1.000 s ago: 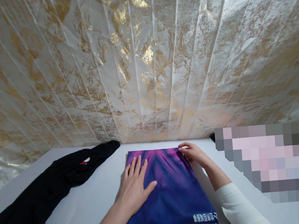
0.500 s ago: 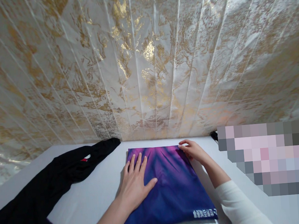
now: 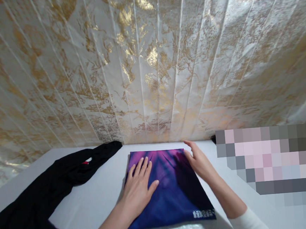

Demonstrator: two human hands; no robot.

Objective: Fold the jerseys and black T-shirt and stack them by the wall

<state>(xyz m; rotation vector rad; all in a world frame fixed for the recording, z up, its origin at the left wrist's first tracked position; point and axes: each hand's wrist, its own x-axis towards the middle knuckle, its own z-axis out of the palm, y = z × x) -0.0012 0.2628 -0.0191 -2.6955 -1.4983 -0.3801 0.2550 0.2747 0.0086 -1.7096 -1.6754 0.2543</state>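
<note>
A folded purple-and-blue piece of cloth [image 3: 172, 194], perhaps a garment, lies flat before me on the white table, white lettering near its lower right corner. My left hand [image 3: 139, 184] rests palm down on its left half, fingers spread. Just beside its upper right corner is my right hand [image 3: 200, 162], with thumb and fingers apart and nothing between them. Whether that hand still touches the cloth's edge I cannot tell. A dark shadow falls over the cloth's right side.
A black garment [image 3: 42, 186] with a small red-and-white mark stretches along the left of the white table [image 3: 97, 210]. Behind the table hangs a silver-and-gold patterned sheet [image 3: 139, 76]. A blurred-out patch [image 3: 273, 158] covers the right side.
My right hand has opened from its pinch at the cloth's upper right corner and lifted slightly. The left hand stays spread on the cloth, a little shifted.
</note>
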